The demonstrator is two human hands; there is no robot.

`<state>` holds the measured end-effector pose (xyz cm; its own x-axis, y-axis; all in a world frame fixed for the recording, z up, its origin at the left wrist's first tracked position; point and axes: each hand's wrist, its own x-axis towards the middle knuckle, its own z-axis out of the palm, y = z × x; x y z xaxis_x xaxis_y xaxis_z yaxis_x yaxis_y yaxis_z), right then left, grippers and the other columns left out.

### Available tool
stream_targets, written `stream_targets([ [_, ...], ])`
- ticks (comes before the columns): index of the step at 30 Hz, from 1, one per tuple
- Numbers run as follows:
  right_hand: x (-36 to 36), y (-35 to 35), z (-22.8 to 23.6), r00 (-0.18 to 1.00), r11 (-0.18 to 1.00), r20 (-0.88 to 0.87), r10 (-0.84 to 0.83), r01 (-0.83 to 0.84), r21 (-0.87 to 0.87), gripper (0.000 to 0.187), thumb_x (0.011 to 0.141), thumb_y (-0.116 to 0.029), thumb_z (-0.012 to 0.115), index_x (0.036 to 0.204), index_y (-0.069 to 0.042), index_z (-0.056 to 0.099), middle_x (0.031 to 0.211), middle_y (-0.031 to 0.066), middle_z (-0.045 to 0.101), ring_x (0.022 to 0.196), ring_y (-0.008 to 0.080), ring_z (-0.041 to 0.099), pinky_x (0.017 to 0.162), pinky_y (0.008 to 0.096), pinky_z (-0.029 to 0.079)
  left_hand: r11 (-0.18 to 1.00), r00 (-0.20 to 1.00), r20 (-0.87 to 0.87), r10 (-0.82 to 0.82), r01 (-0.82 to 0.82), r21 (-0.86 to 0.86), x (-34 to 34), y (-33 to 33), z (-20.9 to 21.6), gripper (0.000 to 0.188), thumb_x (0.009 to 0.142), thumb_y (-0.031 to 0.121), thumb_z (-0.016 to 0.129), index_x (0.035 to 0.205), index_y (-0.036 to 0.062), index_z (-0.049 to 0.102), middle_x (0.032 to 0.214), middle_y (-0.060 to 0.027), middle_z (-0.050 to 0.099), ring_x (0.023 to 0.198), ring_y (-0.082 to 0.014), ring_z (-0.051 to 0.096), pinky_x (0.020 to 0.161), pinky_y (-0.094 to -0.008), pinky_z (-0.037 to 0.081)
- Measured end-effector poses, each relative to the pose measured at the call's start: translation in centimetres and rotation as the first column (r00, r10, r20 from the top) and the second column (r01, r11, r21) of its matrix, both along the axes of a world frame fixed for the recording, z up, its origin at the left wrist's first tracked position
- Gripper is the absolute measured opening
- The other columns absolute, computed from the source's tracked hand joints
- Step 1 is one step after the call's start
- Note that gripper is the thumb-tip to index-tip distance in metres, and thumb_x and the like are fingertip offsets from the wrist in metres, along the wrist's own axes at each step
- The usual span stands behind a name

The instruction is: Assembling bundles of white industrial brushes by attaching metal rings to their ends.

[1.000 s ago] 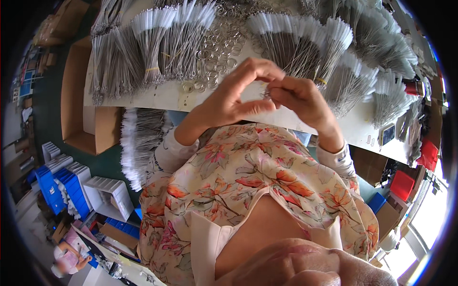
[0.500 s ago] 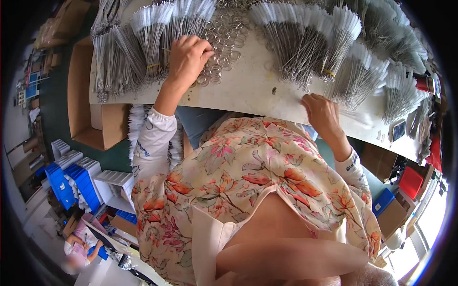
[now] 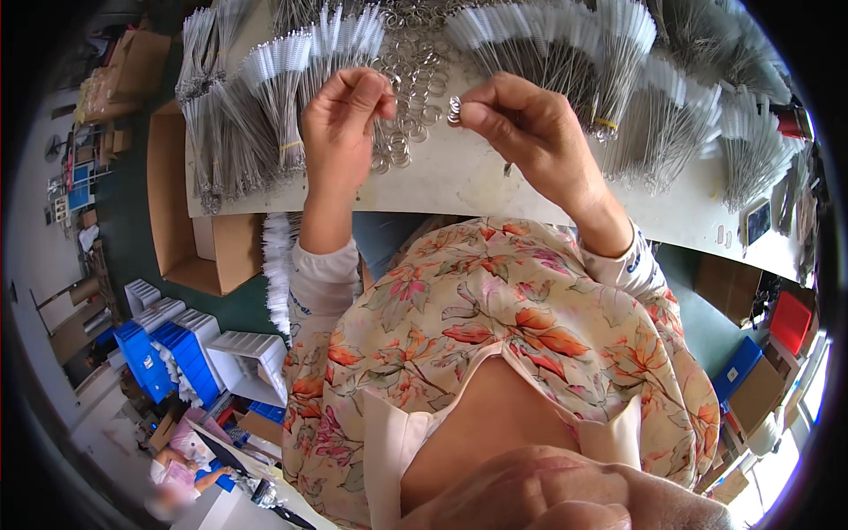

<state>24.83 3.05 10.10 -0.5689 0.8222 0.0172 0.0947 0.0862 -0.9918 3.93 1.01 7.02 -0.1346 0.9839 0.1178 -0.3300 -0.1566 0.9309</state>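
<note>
Over the worktable (image 3: 468,181), my right hand (image 3: 534,132) pinches a small stack of shiny metal rings (image 3: 454,109) between thumb and fingertips. Facing it at the same height is my left hand (image 3: 340,119), its fingers curled and pressed together; what it grips, if anything, I cannot make out. Between and behind the hands lies a strip of loose metal rings (image 3: 413,106). Wire-handled brushes with white bristles (image 3: 281,75) stand bundled close beyond my left hand. More such brushes (image 3: 609,66) lie beyond my right hand, one bundle tied with a yellow band.
An open cardboard box (image 3: 190,238) is below the table's left edge. Blue and white plastic bins (image 3: 190,349) stand on the floor at left. A phone (image 3: 758,223) lies at the table's right end. Another person (image 3: 181,468) works at the lower left.
My right hand has risen from the table's front edge toward the middle and now shows rings in its fingertips. My left hand has turned and moved slightly off the ring pile.
</note>
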Motion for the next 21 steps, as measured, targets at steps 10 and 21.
stream_targets([
  [10, -1.9, -1.3, -0.2, 0.973, 0.847, -0.200, -0.117, 0.203, 0.491, 0.009, 0.074, -0.003, 0.066, 0.082, 0.000, 0.064, 0.092, 0.0097, 0.060, 0.079, 0.0227, 0.062, 0.067, 0.0287, 0.050, 0.990, 0.945, 0.294, -0.140, 0.135, 0.036, 4.5, -1.2, 0.1, 0.012, 0.088, 0.009, 0.056, 0.095, 0.0003, 0.060, 0.085, -0.0032, 0.061, 0.078, -0.0063, 0.056, 0.068, -0.0180, 0.046],
  [21, -1.1, -1.1, -0.6, 0.976, 0.457, -0.149, -0.158, 0.206, 0.865, 0.017, 0.060, -0.005, 0.068, 0.077, -0.005, 0.064, 0.088, -0.0021, 0.061, 0.066, 0.0141, 0.061, 0.053, 0.0264, 0.050, 0.947, 0.940, -0.191, -0.281, 0.304, 0.102, 1.7, -1.7, 4.4, 0.022, 0.079, -0.008, 0.059, 0.101, -0.0040, 0.058, 0.096, -0.0138, 0.064, 0.091, -0.0162, 0.062, 0.078, -0.0261, 0.053],
])
